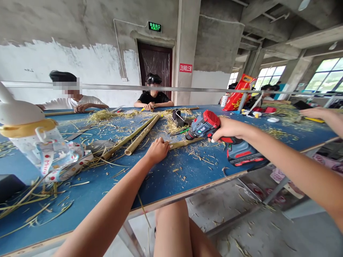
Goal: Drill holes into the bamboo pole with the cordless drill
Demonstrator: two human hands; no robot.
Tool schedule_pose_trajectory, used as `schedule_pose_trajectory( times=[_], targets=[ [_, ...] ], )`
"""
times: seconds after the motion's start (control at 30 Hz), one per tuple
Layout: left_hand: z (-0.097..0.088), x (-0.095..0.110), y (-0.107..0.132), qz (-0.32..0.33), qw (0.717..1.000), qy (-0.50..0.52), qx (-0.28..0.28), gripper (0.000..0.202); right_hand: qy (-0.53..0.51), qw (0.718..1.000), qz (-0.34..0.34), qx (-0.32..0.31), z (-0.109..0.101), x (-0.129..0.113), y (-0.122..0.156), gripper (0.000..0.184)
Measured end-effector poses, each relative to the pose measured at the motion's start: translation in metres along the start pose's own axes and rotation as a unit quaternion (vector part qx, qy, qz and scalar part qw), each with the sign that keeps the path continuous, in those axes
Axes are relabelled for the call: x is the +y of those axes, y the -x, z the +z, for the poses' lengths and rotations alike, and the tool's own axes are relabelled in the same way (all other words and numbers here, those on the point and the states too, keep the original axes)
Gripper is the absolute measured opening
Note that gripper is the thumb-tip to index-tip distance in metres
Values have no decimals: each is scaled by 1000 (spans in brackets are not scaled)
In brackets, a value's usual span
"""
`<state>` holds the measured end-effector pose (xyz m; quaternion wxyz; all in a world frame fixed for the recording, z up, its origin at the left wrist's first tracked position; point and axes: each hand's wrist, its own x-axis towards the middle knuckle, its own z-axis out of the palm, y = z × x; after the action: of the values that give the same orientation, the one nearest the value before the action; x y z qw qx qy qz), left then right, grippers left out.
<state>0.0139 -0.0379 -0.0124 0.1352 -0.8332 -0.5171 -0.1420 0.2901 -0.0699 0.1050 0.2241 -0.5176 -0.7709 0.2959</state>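
My right hand (223,129) is wrapped round the handle of a red and grey-blue cordless drill (205,124), whose battery hangs over the table's front edge. The drill's chuck points left and down at a bamboo pole (184,143) lying on the blue table. My left hand (158,150) is closed over the pole's left end and presses it on the tabletop. Whether a bit touches the bamboo is too small to tell. Two more bamboo poles (142,135) lie side by side just beyond my left hand.
A clear bottle with a yellow collar (40,142) stands at the left on the table (158,189). Bamboo shavings (103,115) litter the surface. A black box-like object (178,117) and a red bag (238,93) stand farther back. People sit across the table; another person's hand (312,113) is at the right.
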Motion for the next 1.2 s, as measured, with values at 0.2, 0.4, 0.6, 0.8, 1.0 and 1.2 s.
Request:
schedule_pose_trajectory(
  times=[0.2,0.4,0.6,0.8,1.0,1.2],
  targets=[
    [-2,-2,2,0,1000,-10,-7,42,-5,1000,6,-18,4,14,-2,15],
    [-7,1,4,-15,1000,-19,-3,40,-86,994,-9,63,-10,16,11,26],
    [-62,35,-4,-9,987,109,118,40,-295,941,-34,162,-13,-1,6,26],
    [-138,111,-20,38,975,218,1,51,-487,841,-100,213,25,-45,0,21],
    [-129,113,-29,-36,962,249,105,37,-503,831,-90,218,61,-72,1,21],
    [-104,96,-20,-87,894,399,186,26,-340,908,-233,76,57,-55,3,37]
  ],
)
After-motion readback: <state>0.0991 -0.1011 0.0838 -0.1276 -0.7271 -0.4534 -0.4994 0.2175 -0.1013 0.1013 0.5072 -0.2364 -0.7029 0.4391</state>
